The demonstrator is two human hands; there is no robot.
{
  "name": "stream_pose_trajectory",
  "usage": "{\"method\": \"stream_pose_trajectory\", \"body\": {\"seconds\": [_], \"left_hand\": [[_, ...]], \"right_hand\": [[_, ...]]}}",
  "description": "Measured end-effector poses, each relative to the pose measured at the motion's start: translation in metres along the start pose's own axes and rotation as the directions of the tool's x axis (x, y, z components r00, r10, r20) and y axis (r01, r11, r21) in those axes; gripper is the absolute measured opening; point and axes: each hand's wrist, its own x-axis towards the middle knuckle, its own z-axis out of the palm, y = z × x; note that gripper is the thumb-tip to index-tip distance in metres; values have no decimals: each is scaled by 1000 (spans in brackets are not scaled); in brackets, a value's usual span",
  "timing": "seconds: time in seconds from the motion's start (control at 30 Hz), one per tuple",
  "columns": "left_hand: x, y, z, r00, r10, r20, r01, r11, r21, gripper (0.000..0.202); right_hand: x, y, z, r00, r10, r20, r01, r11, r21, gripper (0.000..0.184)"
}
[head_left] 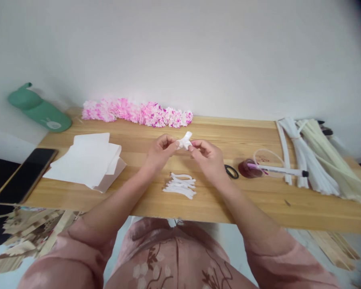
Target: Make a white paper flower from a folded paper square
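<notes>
Far left: phone (pixel 25 175) lay flat on the wooden table (pixel 252 210), green bottle (pixel 39 108) behind it, then a loose pile of white paper (pixel 82 162). Pink-and-white flower row (pixel 135 112) sat along the wall. Left hand (pixel 159 153) was closed to a thumb-and-finger pinch on the white folded piece (pixel 185 141) — above the table's middle, behind a small heap of short white strips (pixel 180 186). Right hand (pixel 208 158) pinched the same piece's other side. Further right: black ring (pixel 228 172), jar of dark red liquid (pixel 246 170), pen (pixel 281 170) resting across it — then white (pixel 308 164) and cream bundles (pixel 333 158).
</notes>
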Motion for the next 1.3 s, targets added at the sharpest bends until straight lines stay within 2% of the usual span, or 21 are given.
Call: {"method": "stream_pose_trajectory", "body": {"seconds": [0.1, 0.2, 0.27, 0.37, 0.43, 0.57, 0.67, 0.77, 0.9, 1.0, 1.17, 1.23, 1.3], "left_hand": [[4, -3, -3, 978, -195, 78, 209, 946, -250, 23], [5, -6, -3, 950, -282, 134, 311, 888, -338, 24], [3, -7, -1, 960, -248, 134, 278, 908, -313, 25], [-2, -8, 3, 975, -168, 143, 196, 957, -213, 25], [-4, -6, 6, 977, -142, 162, 167, 974, -153, 26], [-6, -4, 9, 985, -75, 156, 92, 990, -104, 33], [-6, -5, 10, 989, -10, 145, 21, 997, -71, 35], [-6, -7, 10, 991, 35, 130, -29, 999, -44, 32], [-5, -9, 10, 988, 50, 143, -40, 997, -71, 29], [-4, -9, 9, 990, 16, 141, 0, 994, -113, 29], [0, -9, 5, 992, -74, 107, 95, 974, -207, 28], [0, -9, 5, 994, -48, 99, 65, 982, -177, 27], [-2, -8, 6, 996, 8, 84, 0, 995, -99, 27]], "right_hand": [[4, 3, -1, 986, 161, 47, -168, 959, 229, 24], [6, 3, -2, 975, 210, 73, -222, 935, 276, 28], [5, 1, -4, 986, 164, 40, -169, 967, 189, 29], [4, -1, -6, 999, 35, -9, -35, 998, -48, 26], [3, -1, -6, 998, -58, -26, 53, 984, -173, 20], [1, 0, -6, 969, -244, -22, 226, 925, -306, 7], [-1, 0, -4, 951, -310, 1, 290, 888, -358, 7], [-2, -1, -3, 955, -295, -12, 272, 897, -349, 7], [-1, -2, -3, 977, -210, -37, 193, 946, -262, 6], [0, -1, -4, 989, -142, -51, 131, 976, -176, 7], [5, 8, -4, 999, 21, -40, -19, 998, 67, 18], [6, 8, -5, 999, 32, -11, -31, 997, 70, 18], [5, 6, -6, 999, -34, 0, 34, 999, -30, 18]]}}
